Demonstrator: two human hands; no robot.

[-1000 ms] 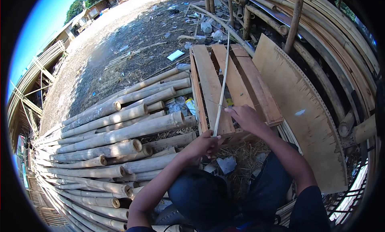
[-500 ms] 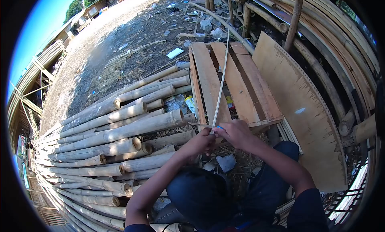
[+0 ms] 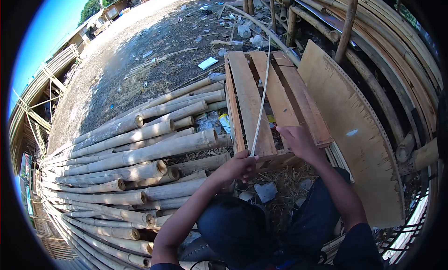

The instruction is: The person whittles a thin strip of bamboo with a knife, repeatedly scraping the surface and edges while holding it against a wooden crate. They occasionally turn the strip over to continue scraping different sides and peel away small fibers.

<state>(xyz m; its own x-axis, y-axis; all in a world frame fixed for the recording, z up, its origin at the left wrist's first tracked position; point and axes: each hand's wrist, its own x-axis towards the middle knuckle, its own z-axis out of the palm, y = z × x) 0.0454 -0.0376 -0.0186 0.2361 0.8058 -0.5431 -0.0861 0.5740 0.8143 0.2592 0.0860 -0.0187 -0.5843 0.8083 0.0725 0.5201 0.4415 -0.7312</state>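
My left hand (image 3: 237, 168) is closed around the near end of a long, thin bamboo strip (image 3: 262, 98). The strip runs away from me over a slatted wooden crate (image 3: 242, 95). To the right, my right hand (image 3: 298, 143) is closed above the crate's near edge, apart from the strip. From its fingers a thin knife blade seems to point up and left; the handle is hidden in the grip. My dark-clothed knees (image 3: 233, 223) are bent below the hands.
Stacked bamboo poles (image 3: 154, 148) lie to the left, cut ends toward me. A plywood sheet (image 3: 345, 125) leans on the right, beside more poles and boards (image 3: 396, 50). A stone (image 3: 266, 192) lies on straw between my legs. Litter dots the dirt ground ahead.
My right hand, with the knife, has moved right and slightly up, away from my left hand and the strip. The left hand keeps hold of the strip. The view has shifted slightly.
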